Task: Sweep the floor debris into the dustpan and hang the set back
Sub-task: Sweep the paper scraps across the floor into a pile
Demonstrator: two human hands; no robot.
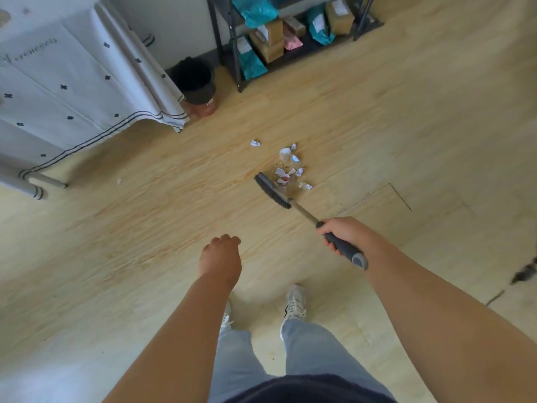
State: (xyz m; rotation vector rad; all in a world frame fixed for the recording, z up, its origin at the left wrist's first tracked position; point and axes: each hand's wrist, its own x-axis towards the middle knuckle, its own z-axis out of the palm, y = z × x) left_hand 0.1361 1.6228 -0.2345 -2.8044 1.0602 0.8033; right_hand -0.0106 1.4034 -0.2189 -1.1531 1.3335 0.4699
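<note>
Right hand (pixel 341 234) is wrapping closed around the dark grip of the broom (pixel 293 203), handle running up toward 11 o'clock, bristle head (pixel 271 191) sitting on the wood floor (pixel 406 112). Debris pile (pixel 290 170), crumpled paper bits and clear scraps, is lying just beside the bristle head at its 1 o'clock side, some bits touching it. One stray paper scrap (pixel 255 143) is lying apart at 11 o'clock of the pile. Left hand (pixel 220 254) is hanging free over the floor, fingers curled loosely in, pinching nothing. Black bin (pixel 194 80) is standing at 11 o'clock of the pile, well apart, near a white cloth-draped surface (pixel 72 82). Black shelf rack (pixel 290 33) with parcels is standing at 12 o'clock. Person's shoes (pixel 295 301) are planted at 6 o'clock.
</note>
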